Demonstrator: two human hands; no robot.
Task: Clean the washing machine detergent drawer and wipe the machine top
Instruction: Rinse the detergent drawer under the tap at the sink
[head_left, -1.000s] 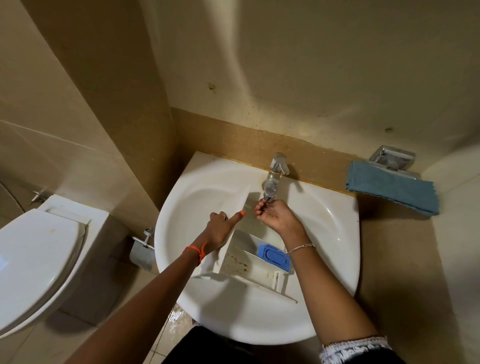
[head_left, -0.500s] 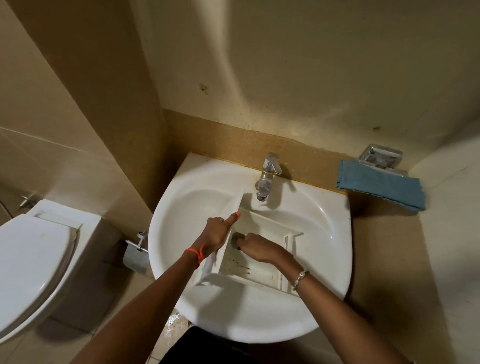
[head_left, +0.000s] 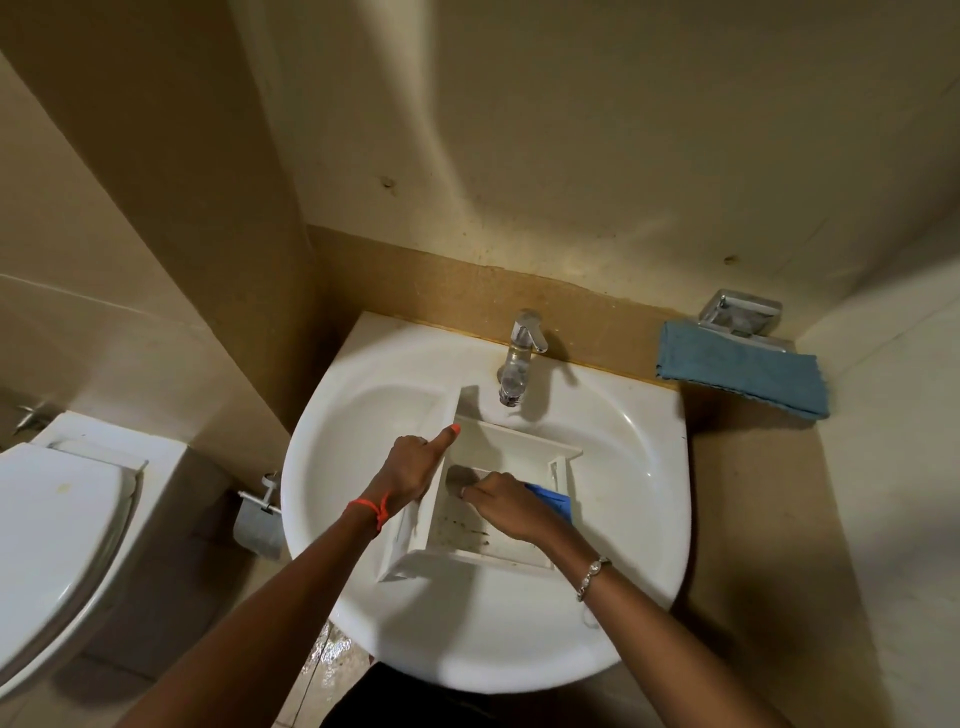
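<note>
Filling the centre of the frame, a white sink (head_left: 649, 519) is sitting against a beige wall, and a white toilet (head_left: 47, 545) with its lid down is showing at the lower left edge. The detergent drawer (head_left: 498, 441), white plastic with dark specks on its floor, is lying inside the basin, its far end pointing toward the upper middle of the frame, just below the spout.

At the upper right, a blue cloth (head_left: 743, 369) is hanging over the counter edge, with a chrome holder (head_left: 740, 314) sitting on the wall just behind it.

The left hand (head_left: 415, 462) is gripping the drawer's left wall, its fingers curling over the edge while one orange-nailed digit is pointing straight toward the faucet. The right hand (head_left: 504, 499) is reaching down into the drawer's main compartment, fingers bending onto its floor; whether they are pinching anything I cannot tell, as a grey patch beneath the fingertips is looking too dim to identify.

The chrome faucet (head_left: 519, 358) is standing at the basin's back rim. A blue insert (head_left: 553, 501) is peeking out from behind the right hand, on the drawer's right side. A paper roll (head_left: 254, 525) is hanging left of the sink. An orange thread (head_left: 371, 509) is circling the left wrist and a beaded bracelet (head_left: 592, 574) the right.
</note>
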